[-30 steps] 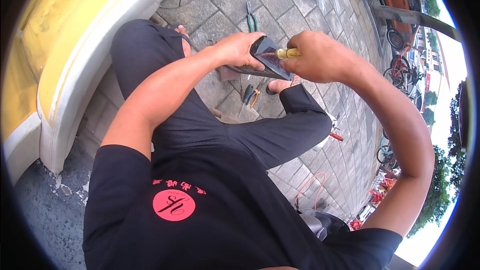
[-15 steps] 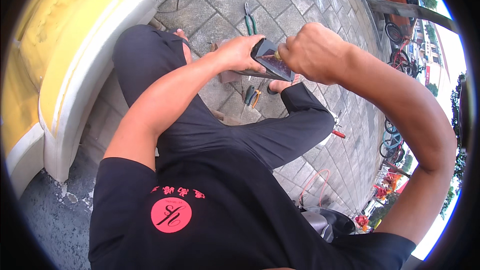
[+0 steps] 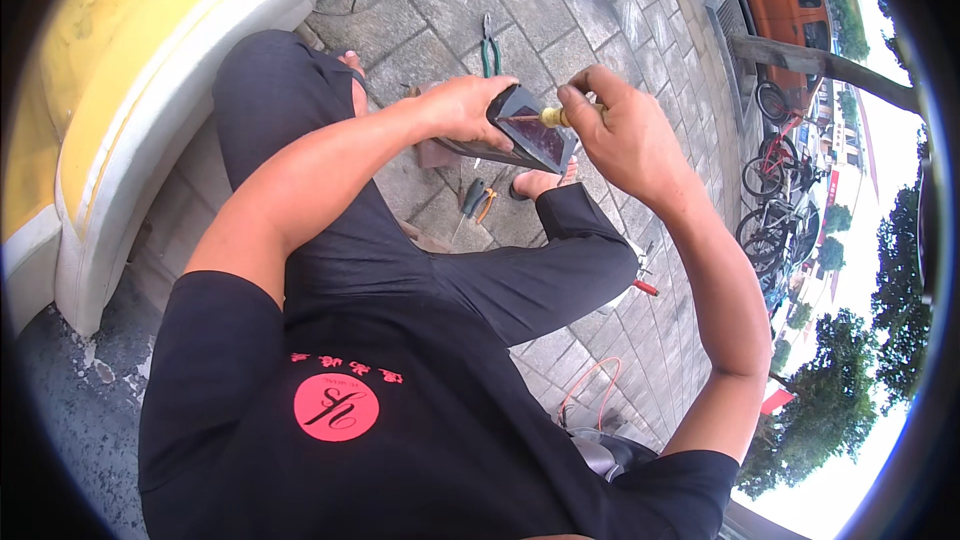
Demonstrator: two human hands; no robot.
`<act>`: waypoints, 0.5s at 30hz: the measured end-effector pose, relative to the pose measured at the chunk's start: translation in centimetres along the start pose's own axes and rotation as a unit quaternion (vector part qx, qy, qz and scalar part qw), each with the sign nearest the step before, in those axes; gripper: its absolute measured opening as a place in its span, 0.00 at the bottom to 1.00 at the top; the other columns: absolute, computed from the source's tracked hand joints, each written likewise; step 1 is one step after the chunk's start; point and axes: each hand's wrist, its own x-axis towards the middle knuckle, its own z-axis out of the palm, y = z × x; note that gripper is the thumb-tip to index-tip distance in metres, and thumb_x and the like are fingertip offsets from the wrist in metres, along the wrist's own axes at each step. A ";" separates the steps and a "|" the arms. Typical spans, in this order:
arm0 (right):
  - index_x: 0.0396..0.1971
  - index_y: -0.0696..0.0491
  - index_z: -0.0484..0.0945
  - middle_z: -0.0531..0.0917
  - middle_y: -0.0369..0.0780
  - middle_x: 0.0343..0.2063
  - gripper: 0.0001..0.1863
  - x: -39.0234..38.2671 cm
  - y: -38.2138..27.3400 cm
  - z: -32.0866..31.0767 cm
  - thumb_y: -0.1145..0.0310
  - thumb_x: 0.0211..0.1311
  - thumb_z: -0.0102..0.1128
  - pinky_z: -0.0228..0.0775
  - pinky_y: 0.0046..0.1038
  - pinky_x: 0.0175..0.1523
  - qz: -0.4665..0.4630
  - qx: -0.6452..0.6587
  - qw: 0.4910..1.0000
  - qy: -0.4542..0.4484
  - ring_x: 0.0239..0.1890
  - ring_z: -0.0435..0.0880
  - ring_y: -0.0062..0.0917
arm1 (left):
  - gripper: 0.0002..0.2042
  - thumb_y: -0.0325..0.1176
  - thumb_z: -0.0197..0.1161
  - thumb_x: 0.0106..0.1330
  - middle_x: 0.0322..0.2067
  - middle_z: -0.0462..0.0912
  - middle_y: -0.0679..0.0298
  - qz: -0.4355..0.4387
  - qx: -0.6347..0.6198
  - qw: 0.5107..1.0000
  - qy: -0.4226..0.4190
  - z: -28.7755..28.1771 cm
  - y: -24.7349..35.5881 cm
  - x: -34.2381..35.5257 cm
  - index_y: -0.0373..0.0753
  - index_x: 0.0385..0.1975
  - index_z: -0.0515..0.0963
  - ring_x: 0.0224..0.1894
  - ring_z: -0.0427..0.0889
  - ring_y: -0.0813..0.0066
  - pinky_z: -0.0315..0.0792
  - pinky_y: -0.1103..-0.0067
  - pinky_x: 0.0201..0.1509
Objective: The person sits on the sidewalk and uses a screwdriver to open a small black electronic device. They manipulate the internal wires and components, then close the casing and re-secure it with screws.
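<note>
The left hand [image 3: 475, 112] has a firm grip on the left end of a dark angular box [image 3: 540, 145], thumb on the near side and fingers over the far side. The box is tilted, held up above the stone paving [image 3: 430, 5] between the person's feet, one face turned toward the right hand [image 3: 625, 135]. That hand's grip is closed, thumb and curled fingers at the end of a yellow-handled tool [image 3: 552, 117]; the thin shaft runs left over the box's dark, glossy face — whether its tip touches anything, I cannot tell.

On the paving beyond the box lie green-handled pliers [image 3: 490, 55], their jaws pointing to the far side. Nearer, below the box, a dark-handled screwdriver [image 3: 473, 197] lies just beside an orange-handled tool [image 3: 486, 206]. A brownish block [image 3: 434, 153] sits by the box's left end, partly hidden by the left hand and forearm.

To the right of the bent knee is a red-handled tool [image 3: 645, 288], with an orange cord [image 3: 612, 375] looping nearer. A yellow-and-white wall [image 3: 165, 70] curves along the left; bicycles [image 3: 768, 168] and an orange vehicle [image 3: 785, 5] stand far right.
</note>
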 end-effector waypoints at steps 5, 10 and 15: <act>0.66 0.53 0.77 0.82 0.55 0.47 0.25 -1.1 0.4 0.0 0.64 0.72 0.69 0.81 0.51 0.56 -0.175 -0.005 0.984 0.028 0.48 0.86 0.57 | 0.48 0.48 0.90 0.54 0.55 0.90 0.46 -0.011 -0.025 1.000 0.001 0.0 -0.2 -0.1 0.39 0.73 0.71 0.60 0.89 0.47 0.82 0.62 0.61; 0.69 0.56 0.74 0.82 0.57 0.53 0.28 -0.4 -0.6 -0.9 0.66 0.73 0.68 0.80 0.50 0.60 -0.030 -0.088 0.993 -0.070 0.56 0.86 0.56 | 0.47 0.49 0.90 0.54 0.55 0.90 0.47 -0.003 -0.016 1.000 0.002 -0.2 -0.4 -0.1 0.39 0.73 0.72 0.59 0.89 0.48 0.82 0.63 0.61; 0.64 0.59 0.80 0.88 0.57 0.50 0.25 -1.4 1.3 0.9 0.58 0.77 0.66 0.82 0.49 0.56 -0.174 0.055 0.979 0.094 0.52 0.89 0.56 | 0.48 0.44 0.88 0.57 0.56 0.91 0.46 -0.019 -0.005 1.000 -0.020 -0.5 0.5 -0.1 0.36 0.77 0.68 0.60 0.90 0.52 0.81 0.65 0.62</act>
